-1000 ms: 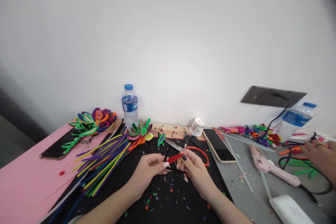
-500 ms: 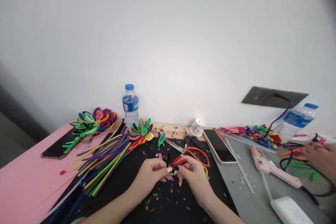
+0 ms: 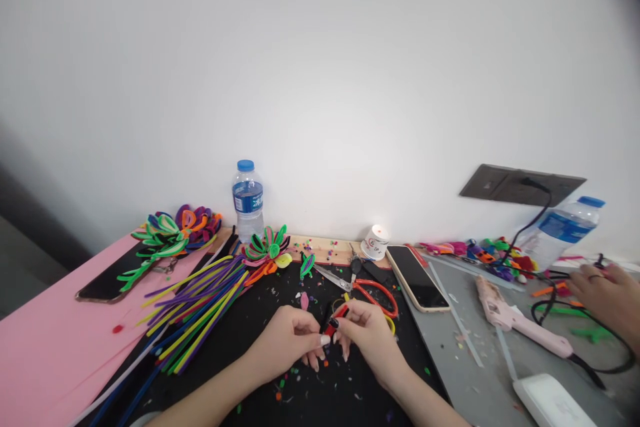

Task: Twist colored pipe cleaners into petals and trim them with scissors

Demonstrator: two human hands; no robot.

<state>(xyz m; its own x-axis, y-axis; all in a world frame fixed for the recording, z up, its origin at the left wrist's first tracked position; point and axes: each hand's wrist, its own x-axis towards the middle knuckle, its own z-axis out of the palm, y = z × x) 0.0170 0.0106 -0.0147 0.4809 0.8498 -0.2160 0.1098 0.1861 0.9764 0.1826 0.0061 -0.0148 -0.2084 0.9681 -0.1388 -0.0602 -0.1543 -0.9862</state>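
Over the black mat, my left hand pinches the lower end of a small red and black piece, apparently bent pipe cleaner. The fingers of my right hand close on its upper end, so both hands meet at the piece. Just behind the hands lie red-handled scissors with the blades pointing left. A small pink piece and a green looped piece rest on the mat beyond my left hand.
Pipe cleaners fan out at left beside a pipe-cleaner flower and a bottle. A paper cup, phone and pink glue gun are at right. Another person's hand is at far right.
The red and black piece has tilted more upright between my fingers, and my left hand has moved slightly down. The other person's hand has shifted slightly left.
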